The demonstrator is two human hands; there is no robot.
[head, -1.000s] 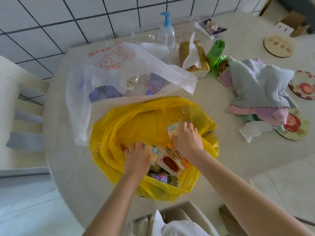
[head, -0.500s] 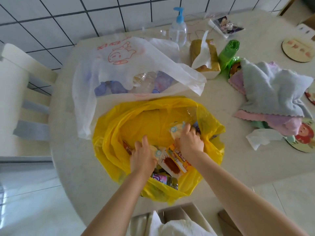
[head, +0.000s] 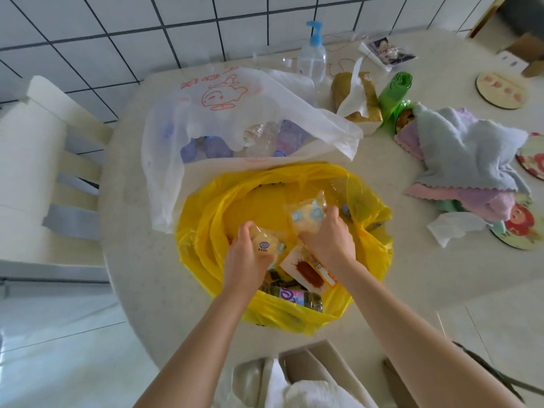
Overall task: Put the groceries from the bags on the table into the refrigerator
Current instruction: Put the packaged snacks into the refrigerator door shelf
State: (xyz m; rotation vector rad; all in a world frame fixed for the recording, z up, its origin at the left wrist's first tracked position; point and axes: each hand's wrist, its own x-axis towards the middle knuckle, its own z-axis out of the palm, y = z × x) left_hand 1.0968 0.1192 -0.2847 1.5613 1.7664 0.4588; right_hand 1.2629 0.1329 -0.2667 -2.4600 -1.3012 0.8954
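An open yellow plastic bag lies on the round table near its front edge. My left hand grips a small pale wrapped bun just above the bag's contents. My right hand holds a second wrapped bun with blue print, lifted over the bag's middle. Still in the bag are a flat packet with a red-brown picture and a bottle with a pink and blue label. Behind it lies a white plastic bag with clear bottles showing through.
A pump bottle, a tissue pack, a green roll and a heap of folded cloths crowd the table's back and right. Round coasters lie at the right edge. A white chair stands at left.
Both hands have risen out of the yellow bag, each now holding a wrapped bun. The camera has shifted, so the table appears further right and lower.
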